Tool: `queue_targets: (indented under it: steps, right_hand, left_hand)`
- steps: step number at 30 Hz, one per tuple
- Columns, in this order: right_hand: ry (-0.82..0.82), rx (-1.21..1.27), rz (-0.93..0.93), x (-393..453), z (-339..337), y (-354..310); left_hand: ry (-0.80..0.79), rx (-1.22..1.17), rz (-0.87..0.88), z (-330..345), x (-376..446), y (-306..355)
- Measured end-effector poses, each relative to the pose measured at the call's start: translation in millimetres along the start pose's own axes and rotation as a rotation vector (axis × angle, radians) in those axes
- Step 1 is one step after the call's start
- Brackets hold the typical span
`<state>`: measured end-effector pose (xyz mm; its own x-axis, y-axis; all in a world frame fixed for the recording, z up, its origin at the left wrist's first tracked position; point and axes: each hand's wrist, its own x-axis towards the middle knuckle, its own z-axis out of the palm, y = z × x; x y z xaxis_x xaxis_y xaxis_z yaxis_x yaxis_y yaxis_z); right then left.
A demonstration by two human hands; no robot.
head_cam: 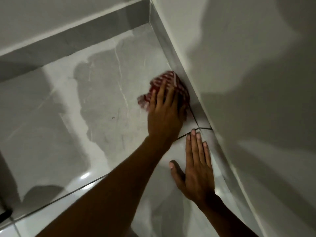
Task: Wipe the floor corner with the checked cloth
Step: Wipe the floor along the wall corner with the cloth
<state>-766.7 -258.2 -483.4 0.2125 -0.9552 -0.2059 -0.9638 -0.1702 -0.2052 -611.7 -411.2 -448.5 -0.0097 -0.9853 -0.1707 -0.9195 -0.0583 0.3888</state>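
The red-and-white checked cloth (165,81) lies bunched on the grey marble-look floor tile (106,100), pushed against the skirting of the right wall. My left hand (164,113) lies on top of it, fingers spread over the fabric and pressing it down; the cloth looks blurred. Nearer to me, my right hand (196,166) rests flat on the floor with fingers straight and holds nothing, its fingertips at a dark grout joint. The floor corner (150,24), where the two walls meet, sits farther away, above the cloth.
A white wall (248,82) with grey skirting (172,53) runs along the right. Another wall with skirting (77,38) crosses the top left. Dark grout lines (195,117) cross near my hands. A darker, wet-looking patch (95,86) covers the tile's middle. A dark object (5,213) sits at the left edge.
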Motion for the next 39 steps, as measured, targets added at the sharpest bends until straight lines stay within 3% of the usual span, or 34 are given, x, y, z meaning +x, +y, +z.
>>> queue_targets:
  steps: [4,10,17,24,29,32,35,39]
  right_hand:
    - [-0.011,0.007,0.01,0,6,3]
    - [0.015,-0.018,-0.013,-3,3,2]
    - [0.002,-0.054,-0.001,-1,6,3]
    - [0.0,-0.022,-0.003,-2,3,2]
    - [0.033,-0.02,-0.017,-2,8,5]
    - [0.031,-0.012,-0.016,-3,8,4]
    - [0.026,-0.014,-0.02,-3,6,4]
    - [0.012,-0.023,0.001,-4,9,5]
  left_hand:
    - [0.038,-0.032,-0.188,-6,59,0]
    - [-0.041,-0.1,-0.008,16,-37,22]
    - [0.014,-0.129,-0.228,-9,58,4]
    - [-0.068,-0.115,-0.053,-16,9,5]
    - [-0.05,-0.097,-0.154,-33,81,-19]
    - [-0.008,-0.131,-0.108,-27,53,-8]
    - [-0.062,-0.172,0.028,-17,-7,1]
    - [-0.086,-0.135,-0.046,-20,32,-10]
